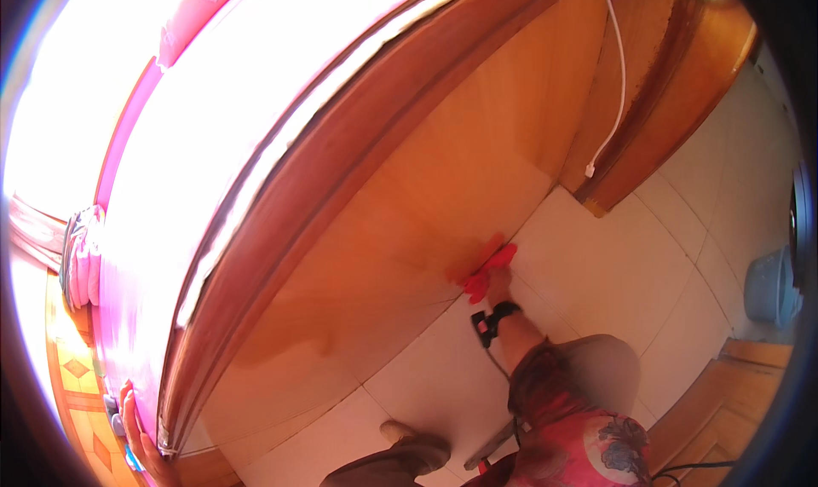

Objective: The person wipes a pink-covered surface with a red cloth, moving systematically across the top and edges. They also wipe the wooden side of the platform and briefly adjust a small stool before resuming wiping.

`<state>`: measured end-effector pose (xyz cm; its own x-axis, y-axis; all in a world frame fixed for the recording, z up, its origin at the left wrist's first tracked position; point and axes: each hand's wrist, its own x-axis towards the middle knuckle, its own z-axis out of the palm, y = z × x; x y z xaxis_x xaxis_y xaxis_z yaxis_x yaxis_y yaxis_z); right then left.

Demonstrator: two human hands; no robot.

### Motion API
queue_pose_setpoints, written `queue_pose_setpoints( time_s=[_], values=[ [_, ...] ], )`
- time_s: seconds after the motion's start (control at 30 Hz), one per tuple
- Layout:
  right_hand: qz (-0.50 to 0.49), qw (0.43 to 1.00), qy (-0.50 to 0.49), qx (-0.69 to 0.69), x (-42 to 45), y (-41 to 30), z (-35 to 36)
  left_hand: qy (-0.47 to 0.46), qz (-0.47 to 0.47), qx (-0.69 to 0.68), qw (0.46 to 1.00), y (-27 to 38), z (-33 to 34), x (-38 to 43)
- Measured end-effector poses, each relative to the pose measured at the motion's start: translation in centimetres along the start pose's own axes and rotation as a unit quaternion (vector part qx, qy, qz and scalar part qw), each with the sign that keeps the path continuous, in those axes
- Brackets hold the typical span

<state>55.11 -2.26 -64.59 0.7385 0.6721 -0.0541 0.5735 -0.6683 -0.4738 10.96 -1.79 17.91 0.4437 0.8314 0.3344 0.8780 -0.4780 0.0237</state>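
My right hand (498,281) is shut on a red cloth (489,273), low against the wooden side panel (447,186) of a bed, where the panel meets the tiled floor (594,250). A dark strap with a small device sits on that wrist. My left hand (137,432) rests at the far lower left, on the edge of the bright, overexposed mattress top (211,97); small objects lie beside its fingers. A dark red rail (358,142) runs along the bed's upper edge.
A white cable (623,71) with a plug hangs before the wooden end board (696,116). A grey-blue bucket (767,289) stands on the floor at right. Wooden furniture (722,417) is at lower right. Folded pink cloth (83,263) lies at the far left.
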Motion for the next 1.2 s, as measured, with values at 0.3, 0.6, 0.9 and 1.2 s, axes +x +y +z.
queue_pose_setpoints(
  time_s=[0.3,0.6,0.9,1.2],
  values=[
    [-0.049,0.986,0.158,0.035,12.6,-0.9,-20.2,-0.032,-0.054,0.01,0.998,-1.5,0.1,-3.9],
    [0.104,0.972,0.061,0.2,13.5,0.7,-18.5,-0.01,-0.032,-0.018,0.999,-2.2,-0.1,-3.4],
    [0.121,0.803,-0.002,0.583,2.1,-12.4,-24.5,0.01,-0.049,-0.078,0.996,-0.5,0.7,-3.5],
    [-0.029,0.769,0.104,0.631,-3.0,-23.6,-45.2,0.047,-0.016,-0.06,0.997,0.7,1.4,-2.5]
  ],
)
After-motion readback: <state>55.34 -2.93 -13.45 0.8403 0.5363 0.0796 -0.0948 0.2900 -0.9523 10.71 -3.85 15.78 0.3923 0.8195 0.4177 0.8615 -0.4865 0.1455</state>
